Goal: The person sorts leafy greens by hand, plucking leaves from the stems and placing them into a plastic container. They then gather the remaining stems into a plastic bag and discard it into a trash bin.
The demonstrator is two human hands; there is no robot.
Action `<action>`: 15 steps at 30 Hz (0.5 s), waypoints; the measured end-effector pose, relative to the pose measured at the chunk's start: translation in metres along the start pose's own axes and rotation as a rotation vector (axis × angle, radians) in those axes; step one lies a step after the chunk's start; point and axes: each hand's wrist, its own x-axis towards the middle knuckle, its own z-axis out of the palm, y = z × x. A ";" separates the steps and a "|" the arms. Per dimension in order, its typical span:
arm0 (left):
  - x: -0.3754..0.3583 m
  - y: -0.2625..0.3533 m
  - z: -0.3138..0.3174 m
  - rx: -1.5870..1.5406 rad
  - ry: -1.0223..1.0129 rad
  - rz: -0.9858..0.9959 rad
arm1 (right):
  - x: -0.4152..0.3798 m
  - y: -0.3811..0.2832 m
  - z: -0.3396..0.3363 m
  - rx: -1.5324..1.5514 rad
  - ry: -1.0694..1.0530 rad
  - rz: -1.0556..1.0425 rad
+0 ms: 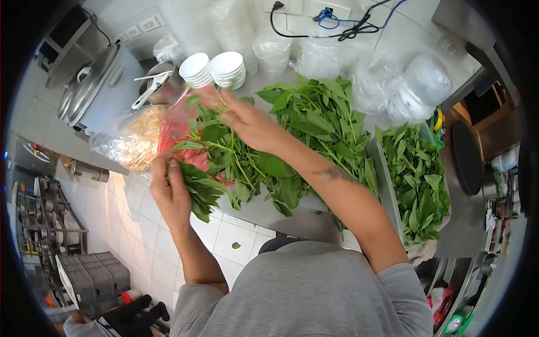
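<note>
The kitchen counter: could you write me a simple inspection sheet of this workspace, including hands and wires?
Surface: metal counter, largely covered.
Job's things: leafy stems in a loose pile; tray at the right, full of leaves.
Clutter: two stacks of white bowls, red bag and clear plastic bags around the pile.
Grippers: no robot seen; left hand holds a bunch of leaves, right hand is at the stems, its grip unclear.
Cables: black cable and blue cable at the wall, partly tangled.
Surroundings: tiled floor with a fallen leaf; grey crates; another person's legs at lower left.
</note>
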 end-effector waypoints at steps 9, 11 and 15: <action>-0.021 -0.018 0.039 0.026 -0.404 -0.070 | -0.039 -0.008 -0.147 0.074 -0.257 0.481; -0.023 -0.013 0.052 0.051 -0.499 0.051 | -0.077 -0.004 -0.180 -0.140 -0.191 0.572; -0.048 0.023 0.104 0.085 -0.913 0.287 | -0.149 0.011 -0.188 -0.465 -0.162 0.739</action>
